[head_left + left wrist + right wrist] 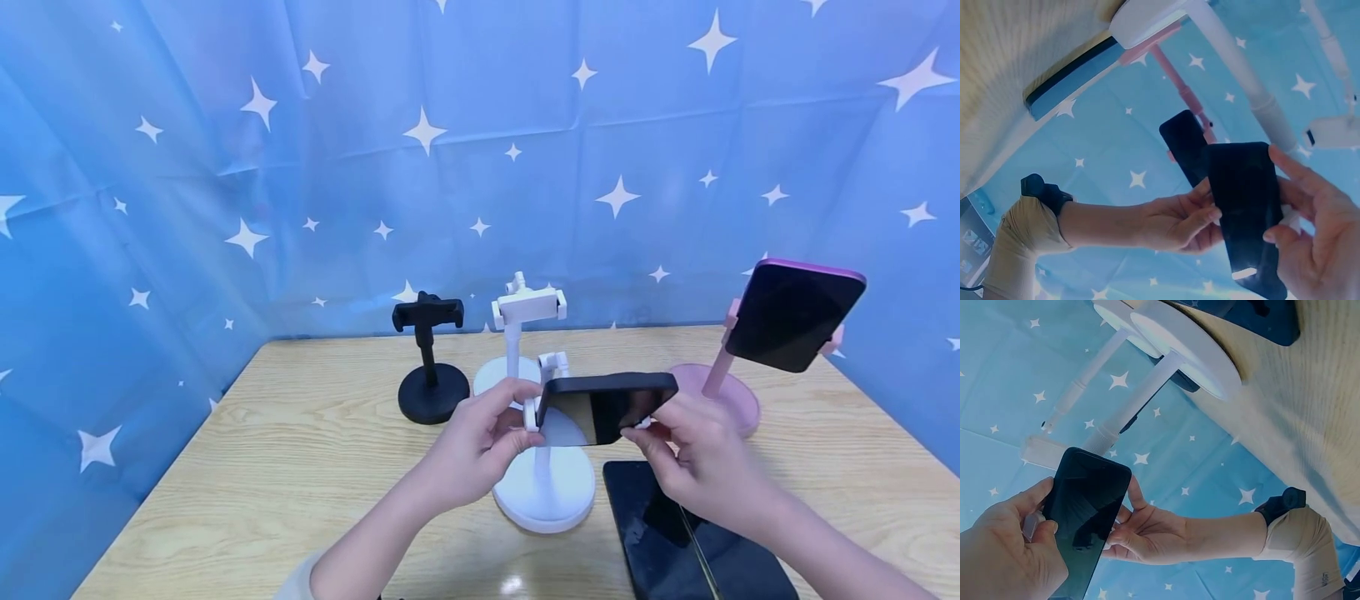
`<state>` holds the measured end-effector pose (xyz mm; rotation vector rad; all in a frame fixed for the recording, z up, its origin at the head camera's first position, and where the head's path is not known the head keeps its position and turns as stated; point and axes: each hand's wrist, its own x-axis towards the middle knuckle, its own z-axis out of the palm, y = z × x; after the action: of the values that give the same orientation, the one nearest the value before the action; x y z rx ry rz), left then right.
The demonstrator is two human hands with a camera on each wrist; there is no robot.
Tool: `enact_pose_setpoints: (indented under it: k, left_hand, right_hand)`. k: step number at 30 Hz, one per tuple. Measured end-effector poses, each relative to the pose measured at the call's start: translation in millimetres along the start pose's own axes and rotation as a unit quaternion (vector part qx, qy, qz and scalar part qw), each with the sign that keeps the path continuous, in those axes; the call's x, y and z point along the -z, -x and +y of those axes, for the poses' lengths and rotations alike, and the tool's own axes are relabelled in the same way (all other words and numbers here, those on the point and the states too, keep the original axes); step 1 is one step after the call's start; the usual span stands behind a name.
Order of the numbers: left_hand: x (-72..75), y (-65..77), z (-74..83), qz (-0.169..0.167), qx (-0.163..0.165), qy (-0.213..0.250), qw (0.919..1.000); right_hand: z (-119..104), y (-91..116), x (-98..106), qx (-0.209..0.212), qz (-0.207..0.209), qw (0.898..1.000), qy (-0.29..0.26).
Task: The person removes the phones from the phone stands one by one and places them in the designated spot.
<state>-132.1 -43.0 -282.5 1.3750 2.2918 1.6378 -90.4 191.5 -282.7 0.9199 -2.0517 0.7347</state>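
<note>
A black smartphone (630, 402) lies sideways at the head of the nearer white phone stand (543, 496), its dark screen tilted upward. My left hand (480, 446) pinches the white clamp end at the phone's left side between thumb and fingers. On the opposite side, my right hand (701, 454) has thumb and fingers around the other white clamp end, close against the phone's edge. White clamp parts (1032, 525) show between the right fingers in the right wrist view. Behind the phone, the middle of the clamp is hidden.
Behind stand a black phone stand (427, 392) and another white phone stand (528, 307). To the right, a pink phone stand (738, 400) bears a purple-edged phone (795, 312). A flat black device (637, 533) lies under my right forearm on the wooden table (300, 467).
</note>
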Motion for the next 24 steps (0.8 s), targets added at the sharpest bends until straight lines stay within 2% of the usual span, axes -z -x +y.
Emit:
enact_pose_setpoints:
  k: [11,14,24]
  left_hand:
    - [-4.5,5.2,0.4,-0.003,-0.008,-0.002,1.0]
    - [-4.8,5.1,0.1,-0.004,-0.012,0.003,0.9999]
    - [-2.6,4.8,-3.1,-0.01,-0.018,0.017,0.9996]
  right_hand:
    - [-3.9,9.6,0.7,0.006,0.008,1.0,-0.016]
    - [-5.5,10.0,1.5,-0.002,0.003,1.0,-0.005]
    - [-6.1,10.7,1.9,-0.017,-0.002,0.999,-0.03]
